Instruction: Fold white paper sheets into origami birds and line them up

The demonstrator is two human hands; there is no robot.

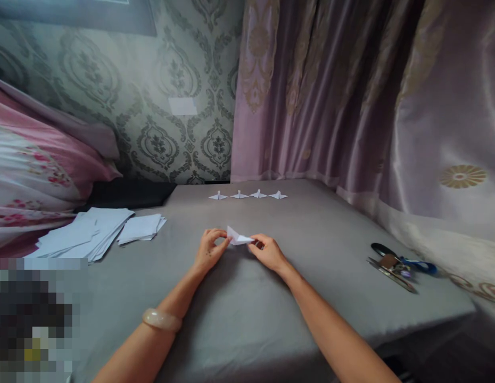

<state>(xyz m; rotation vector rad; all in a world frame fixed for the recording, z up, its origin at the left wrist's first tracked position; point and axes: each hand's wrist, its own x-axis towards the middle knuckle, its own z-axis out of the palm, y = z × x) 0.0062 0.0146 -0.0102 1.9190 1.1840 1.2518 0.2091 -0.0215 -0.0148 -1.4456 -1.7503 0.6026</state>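
Observation:
A small folded white paper (238,239) is held above the grey-covered table between my two hands. My left hand (211,248) pinches its left side with thumb and fingers. The paper's narrow right end is gripped by my right hand (267,251), fingers curled round it. One pointed flap stands up at the paper's left. Farther back, several folded paper cranes (239,195) sit in a row with their wings spread. A pale bangle circles my left forearm.
Stacks of white paper (91,226) and smaller sheets (139,229) lie on the left, near a black flat item (131,192). Scissors (391,274) and a blue-strapped bunch of small items (419,265) rest at the right. Curtains (311,96) border the table's back and right edges.

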